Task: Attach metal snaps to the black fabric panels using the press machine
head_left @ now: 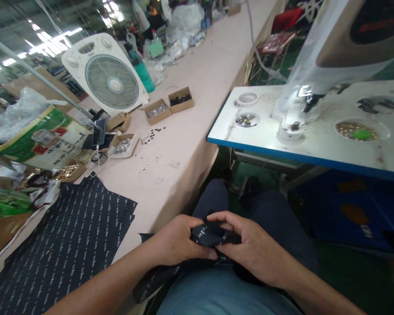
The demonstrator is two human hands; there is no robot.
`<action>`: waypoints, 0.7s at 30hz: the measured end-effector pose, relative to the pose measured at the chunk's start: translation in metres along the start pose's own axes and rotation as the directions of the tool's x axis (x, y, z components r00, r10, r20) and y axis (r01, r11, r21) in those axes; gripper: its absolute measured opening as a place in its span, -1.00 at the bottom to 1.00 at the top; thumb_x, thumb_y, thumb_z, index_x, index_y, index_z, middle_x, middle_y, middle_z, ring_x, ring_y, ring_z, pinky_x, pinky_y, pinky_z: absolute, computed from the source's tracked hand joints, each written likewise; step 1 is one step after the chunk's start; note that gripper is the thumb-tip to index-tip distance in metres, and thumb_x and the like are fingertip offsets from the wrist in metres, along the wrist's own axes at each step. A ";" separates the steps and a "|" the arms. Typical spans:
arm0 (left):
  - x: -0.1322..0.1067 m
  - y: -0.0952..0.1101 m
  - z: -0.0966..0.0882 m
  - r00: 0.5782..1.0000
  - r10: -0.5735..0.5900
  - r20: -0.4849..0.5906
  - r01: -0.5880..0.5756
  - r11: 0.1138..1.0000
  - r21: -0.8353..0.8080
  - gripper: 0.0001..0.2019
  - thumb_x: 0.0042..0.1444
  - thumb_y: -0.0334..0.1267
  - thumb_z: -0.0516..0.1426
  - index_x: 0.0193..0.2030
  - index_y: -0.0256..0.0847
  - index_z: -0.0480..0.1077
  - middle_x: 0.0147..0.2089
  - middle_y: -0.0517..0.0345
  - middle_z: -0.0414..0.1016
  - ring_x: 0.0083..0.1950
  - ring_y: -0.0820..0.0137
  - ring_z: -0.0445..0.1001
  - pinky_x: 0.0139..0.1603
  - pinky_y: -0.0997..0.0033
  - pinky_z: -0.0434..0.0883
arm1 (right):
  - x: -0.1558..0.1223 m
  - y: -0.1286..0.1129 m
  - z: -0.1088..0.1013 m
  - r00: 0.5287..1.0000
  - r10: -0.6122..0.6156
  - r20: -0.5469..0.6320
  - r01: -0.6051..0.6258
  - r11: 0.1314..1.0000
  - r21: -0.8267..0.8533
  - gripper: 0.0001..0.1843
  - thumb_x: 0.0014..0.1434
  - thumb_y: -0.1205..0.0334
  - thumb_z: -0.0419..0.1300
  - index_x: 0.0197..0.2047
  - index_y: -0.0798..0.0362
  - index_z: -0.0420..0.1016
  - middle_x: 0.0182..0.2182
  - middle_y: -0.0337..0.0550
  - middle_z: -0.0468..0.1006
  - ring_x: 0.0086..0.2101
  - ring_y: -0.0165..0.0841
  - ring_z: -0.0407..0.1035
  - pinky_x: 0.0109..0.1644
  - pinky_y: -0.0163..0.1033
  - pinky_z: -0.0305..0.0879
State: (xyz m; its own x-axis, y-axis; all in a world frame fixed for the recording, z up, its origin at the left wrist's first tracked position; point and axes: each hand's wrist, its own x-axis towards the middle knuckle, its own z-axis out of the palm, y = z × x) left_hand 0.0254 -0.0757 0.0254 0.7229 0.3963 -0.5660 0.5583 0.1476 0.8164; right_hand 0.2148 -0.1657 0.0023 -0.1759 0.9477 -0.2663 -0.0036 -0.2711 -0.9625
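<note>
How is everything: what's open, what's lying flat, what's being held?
Black printed cloth piece: bunched, held
Left hand: gripping it
Right hand: gripping it
Black printed cloth sheets: flat, overlapping
White square plastic fan: standing, spinning unclear
Brown cardboard box of dark bits: open
Dark rectangular phone: propped, white cable plugged in

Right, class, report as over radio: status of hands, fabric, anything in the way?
Left hand, right hand: both gripping black printed fabric. Fabric bunched between them. Blue-edged machine table ahead right, apart from both; no obstruction seen.
</note>
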 end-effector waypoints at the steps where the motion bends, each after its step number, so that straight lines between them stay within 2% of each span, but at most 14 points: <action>1: 0.001 0.000 -0.002 0.999 -0.017 0.046 0.019 0.998 -0.052 -0.72 -0.06 -0.20 0.38 -0.26 -0.31 0.51 -0.37 0.28 0.45 -0.35 0.50 0.32 -0.29 0.53 0.25 | 0.001 0.001 -0.001 1.000 0.021 0.019 -0.021 0.999 0.042 -0.54 0.09 0.42 0.23 0.08 0.00 0.44 -0.15 -0.22 0.67 -0.13 -0.29 0.55 -0.03 -0.21 0.41; 5: 0.002 0.000 -0.007 0.991 -0.052 0.123 0.074 0.979 -0.187 -0.70 -0.08 -0.23 0.39 -0.20 -0.30 0.54 -0.34 0.27 0.48 -0.32 0.50 0.34 -0.19 0.52 0.29 | 0.003 0.007 -0.003 0.996 0.063 0.064 -0.075 0.976 0.206 -0.51 0.07 0.33 0.29 0.10 0.05 0.43 -0.10 -0.15 0.65 -0.09 -0.25 0.52 -0.03 -0.19 0.41; 8: 0.002 -0.002 -0.007 0.988 -0.092 0.126 0.119 0.965 -0.234 -0.71 -0.10 -0.23 0.40 -0.23 -0.29 0.54 -0.36 0.28 0.47 -0.35 0.53 0.33 -0.23 0.55 0.27 | 0.004 0.011 -0.004 0.994 0.082 0.065 -0.097 0.958 0.268 -0.50 0.04 0.28 0.32 0.08 0.06 0.44 -0.08 -0.13 0.64 -0.11 -0.26 0.52 -0.05 -0.20 0.41; 12: 0.005 -0.008 -0.003 0.986 -0.131 0.106 0.158 0.933 -0.322 -0.70 -0.14 -0.21 0.42 -0.27 -0.29 0.55 -0.38 0.27 0.48 -0.39 0.53 0.33 -0.29 0.56 0.25 | 0.007 0.015 -0.007 0.992 0.104 0.065 -0.118 0.951 0.285 -0.51 0.02 0.20 0.38 0.04 0.06 0.45 -0.18 -0.15 0.65 -0.19 -0.28 0.52 -0.12 -0.23 0.41; 17: 0.012 -0.020 0.004 0.992 -0.104 0.077 0.129 0.835 -0.534 -0.64 -0.24 -0.23 0.46 -0.28 -0.33 0.57 -0.38 0.22 0.50 -0.42 0.55 0.34 -0.29 0.56 0.26 | 0.011 0.021 -0.014 0.989 0.107 0.106 -0.136 0.940 0.312 -0.50 0.04 0.02 0.41 -0.01 0.08 0.49 -0.19 -0.09 0.65 -0.18 -0.22 0.52 -0.11 -0.21 0.40; 21: 0.021 -0.025 0.009 0.996 -0.079 0.029 0.077 0.723 -0.686 -0.62 -0.23 -0.18 0.47 -0.30 -0.37 0.57 -0.40 0.16 0.50 -0.45 0.56 0.35 -0.35 0.56 0.24 | 0.017 0.020 -0.022 0.989 0.092 0.114 -0.121 0.950 0.286 -0.55 0.17 -0.11 0.29 -0.03 0.05 0.52 -0.18 -0.09 0.65 -0.19 -0.20 0.54 -0.12 -0.19 0.43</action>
State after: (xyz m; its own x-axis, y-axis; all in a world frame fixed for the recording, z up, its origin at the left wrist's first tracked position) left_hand 0.0303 -0.0798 -0.0079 0.6882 0.3569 -0.6317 0.1805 0.7591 0.6255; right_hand 0.2331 -0.1514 -0.0230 -0.2865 0.8934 -0.3462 -0.2641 -0.4209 -0.8678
